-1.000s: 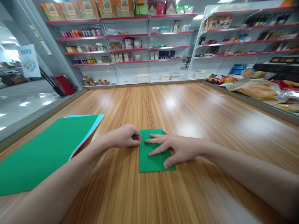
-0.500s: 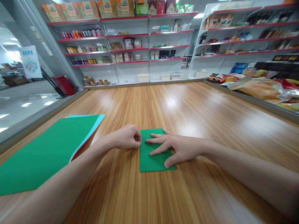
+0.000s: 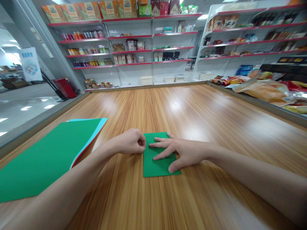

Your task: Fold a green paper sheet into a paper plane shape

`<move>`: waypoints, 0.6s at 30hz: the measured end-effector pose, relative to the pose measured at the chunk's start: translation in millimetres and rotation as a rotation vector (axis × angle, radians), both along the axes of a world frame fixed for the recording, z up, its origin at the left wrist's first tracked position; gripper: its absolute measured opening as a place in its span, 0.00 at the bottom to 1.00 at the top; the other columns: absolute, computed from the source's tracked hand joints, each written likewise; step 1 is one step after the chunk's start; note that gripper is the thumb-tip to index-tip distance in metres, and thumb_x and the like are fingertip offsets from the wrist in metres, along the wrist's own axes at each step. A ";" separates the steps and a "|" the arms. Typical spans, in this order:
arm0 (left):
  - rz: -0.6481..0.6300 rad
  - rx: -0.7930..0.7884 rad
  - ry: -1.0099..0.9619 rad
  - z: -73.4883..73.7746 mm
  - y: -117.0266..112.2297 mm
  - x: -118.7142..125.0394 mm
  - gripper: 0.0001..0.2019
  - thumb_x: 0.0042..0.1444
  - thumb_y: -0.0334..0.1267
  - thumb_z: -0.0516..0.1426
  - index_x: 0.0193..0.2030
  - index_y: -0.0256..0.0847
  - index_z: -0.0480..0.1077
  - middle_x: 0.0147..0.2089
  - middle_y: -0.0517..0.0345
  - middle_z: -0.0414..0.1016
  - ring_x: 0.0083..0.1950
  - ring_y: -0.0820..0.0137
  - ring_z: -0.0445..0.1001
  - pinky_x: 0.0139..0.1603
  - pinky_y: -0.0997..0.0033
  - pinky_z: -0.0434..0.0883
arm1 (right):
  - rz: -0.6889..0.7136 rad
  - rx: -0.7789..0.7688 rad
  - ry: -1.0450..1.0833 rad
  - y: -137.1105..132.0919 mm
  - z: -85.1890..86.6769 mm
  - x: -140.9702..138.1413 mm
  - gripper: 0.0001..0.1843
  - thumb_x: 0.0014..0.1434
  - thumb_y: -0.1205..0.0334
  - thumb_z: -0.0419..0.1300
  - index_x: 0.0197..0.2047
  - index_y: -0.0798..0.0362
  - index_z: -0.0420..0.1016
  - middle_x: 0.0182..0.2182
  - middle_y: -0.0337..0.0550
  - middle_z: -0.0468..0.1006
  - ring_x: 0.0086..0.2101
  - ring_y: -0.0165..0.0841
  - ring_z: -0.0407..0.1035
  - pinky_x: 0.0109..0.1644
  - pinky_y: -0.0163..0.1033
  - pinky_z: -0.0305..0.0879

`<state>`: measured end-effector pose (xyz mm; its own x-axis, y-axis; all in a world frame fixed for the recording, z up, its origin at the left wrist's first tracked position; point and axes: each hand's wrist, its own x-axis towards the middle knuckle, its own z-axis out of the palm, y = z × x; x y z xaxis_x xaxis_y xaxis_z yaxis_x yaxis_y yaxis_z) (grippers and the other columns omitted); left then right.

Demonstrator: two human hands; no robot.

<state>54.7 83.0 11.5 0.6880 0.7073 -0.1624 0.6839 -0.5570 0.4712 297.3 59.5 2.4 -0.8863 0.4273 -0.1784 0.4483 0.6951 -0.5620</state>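
Observation:
A piece of green paper (image 3: 153, 167), apparently folded since its left edge looks like a crease, lies flat on the wooden table (image 3: 134, 198) in front of me. Curled closed, my left hand (image 3: 130, 141) has its thumb and forefinger together at the paper's left edge; the fingertips are partly hidden. My right hand (image 3: 184, 151) rests open on the paper's right part, fingers spread and palm down. To the left, under and beyond my left forearm, lies a stack of large coloured sheets (image 3: 52, 147), green on top with light blue and red edges showing.
A raised rim (image 3: 148, 86) borders the table. Past it stand shelves (image 3: 129, 64) with boxes, bottles and packets. Bagged food packets (image 3: 266, 91) lie beyond the right edge. A red case (image 3: 64, 88) stands on the floor at the left.
Both hands and the green paper stay almost in place. Only a very slight shift of the whole view shows.

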 end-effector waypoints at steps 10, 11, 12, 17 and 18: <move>-0.098 0.011 0.039 3.5 1.2 -1.6 0.08 0.48 0.32 0.55 0.27 0.37 0.76 0.21 0.62 0.68 0.24 0.76 0.65 0.25 0.78 0.58 | 0.008 0.010 -0.026 -0.2 0.1 0.1 0.29 0.57 0.51 0.62 0.62 0.35 0.64 0.69 0.35 0.46 0.68 0.44 0.35 0.67 0.61 0.29; -0.089 0.008 0.035 3.1 2.3 -2.9 0.08 0.49 0.33 0.55 0.28 0.36 0.76 0.22 0.62 0.70 0.24 0.76 0.65 0.25 0.78 0.58 | 0.010 0.012 -0.026 0.0 -0.1 0.2 0.29 0.57 0.51 0.62 0.62 0.35 0.64 0.69 0.35 0.46 0.68 0.44 0.35 0.67 0.61 0.28; -0.084 0.008 0.030 2.7 3.2 -4.1 0.08 0.49 0.33 0.55 0.29 0.36 0.76 0.23 0.61 0.71 0.25 0.75 0.66 0.26 0.78 0.59 | 0.012 0.015 -0.024 0.3 -0.4 0.2 0.29 0.57 0.51 0.62 0.62 0.35 0.64 0.69 0.36 0.46 0.68 0.44 0.35 0.67 0.61 0.28; -0.110 0.020 0.024 1.0 5.8 -6.2 0.08 0.51 0.33 0.55 0.30 0.35 0.76 0.24 0.60 0.72 0.26 0.76 0.67 0.26 0.78 0.58 | 0.017 0.018 0.002 1.6 -3.2 0.5 0.29 0.56 0.51 0.63 0.61 0.36 0.64 0.69 0.37 0.47 0.68 0.45 0.36 0.67 0.60 0.24; -0.120 0.016 0.026 0.7 6.0 -6.3 0.08 0.51 0.33 0.55 0.29 0.35 0.76 0.24 0.61 0.71 0.26 0.76 0.66 0.26 0.79 0.58 | 0.016 0.016 0.008 1.7 -3.7 0.6 0.29 0.56 0.51 0.63 0.61 0.36 0.65 0.69 0.37 0.47 0.68 0.45 0.36 0.67 0.60 0.24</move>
